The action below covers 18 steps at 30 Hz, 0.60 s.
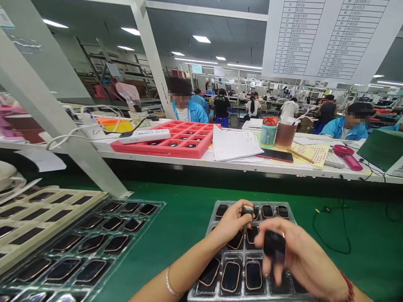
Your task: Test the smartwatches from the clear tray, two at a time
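Observation:
My left hand [234, 220] is over the far rows of a clear plastic tray [231, 253], its thumb and fingers closed on a small dark smartwatch body [247, 211]. Nearer to me, my right hand [304, 247] is raised above the tray's right side. Between its fingers is another smartwatch body [274, 245], black-faced and smeared by motion. More black watch bodies with gold-coloured rims lie in the tray's pockets, among them a watch body [231, 277] in the near row. My right hand and forearm hide several pockets on that side.
On the green bench [151, 243] to the left lies a second clear tray [121, 251] of watch bodies, beside a cream tray [50, 205]. The shelf holds a red foam tray [163, 153], papers [234, 144] and a pink fan [348, 157]. A black cable [348, 241] lies at right. People sit beyond.

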Each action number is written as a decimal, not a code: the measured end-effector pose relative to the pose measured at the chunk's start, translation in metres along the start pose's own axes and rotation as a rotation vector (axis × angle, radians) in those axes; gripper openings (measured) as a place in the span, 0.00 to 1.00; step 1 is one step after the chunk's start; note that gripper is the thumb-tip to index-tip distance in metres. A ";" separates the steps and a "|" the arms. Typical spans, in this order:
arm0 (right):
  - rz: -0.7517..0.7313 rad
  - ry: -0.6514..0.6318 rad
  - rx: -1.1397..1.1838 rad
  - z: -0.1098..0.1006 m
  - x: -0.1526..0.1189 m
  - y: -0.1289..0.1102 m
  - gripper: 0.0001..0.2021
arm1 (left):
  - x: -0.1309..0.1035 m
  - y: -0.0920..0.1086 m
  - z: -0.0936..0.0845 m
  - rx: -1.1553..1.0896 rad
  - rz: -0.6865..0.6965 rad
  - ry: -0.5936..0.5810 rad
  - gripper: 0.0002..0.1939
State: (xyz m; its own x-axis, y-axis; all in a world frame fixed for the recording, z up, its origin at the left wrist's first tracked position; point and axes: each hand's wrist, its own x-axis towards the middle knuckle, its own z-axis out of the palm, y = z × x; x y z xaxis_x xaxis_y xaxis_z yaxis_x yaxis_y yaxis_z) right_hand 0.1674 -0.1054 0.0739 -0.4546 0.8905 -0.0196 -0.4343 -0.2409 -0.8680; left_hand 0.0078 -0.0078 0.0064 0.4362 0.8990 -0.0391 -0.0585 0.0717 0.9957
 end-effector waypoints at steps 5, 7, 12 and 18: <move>0.020 0.211 -0.181 -0.065 0.033 0.011 0.20 | -0.001 -0.004 0.001 -0.002 0.013 -0.011 0.19; 0.033 0.210 -0.195 -0.081 0.037 0.019 0.21 | -0.002 -0.004 0.001 0.004 0.018 -0.023 0.17; 0.035 0.159 -0.201 -0.092 0.037 0.030 0.17 | -0.004 -0.004 0.000 0.035 0.028 -0.039 0.13; 0.012 0.058 -0.126 -0.076 0.023 0.012 0.27 | -0.016 0.025 -0.007 -0.237 -0.013 -0.280 0.27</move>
State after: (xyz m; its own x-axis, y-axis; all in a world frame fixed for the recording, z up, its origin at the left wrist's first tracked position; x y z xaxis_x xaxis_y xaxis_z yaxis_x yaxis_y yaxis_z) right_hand 0.2108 -0.0586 0.0249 -0.4117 0.9096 -0.0559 -0.3261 -0.2043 -0.9230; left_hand -0.0063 -0.0172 0.0314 0.6655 0.7464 0.0050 -0.2428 0.2102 0.9470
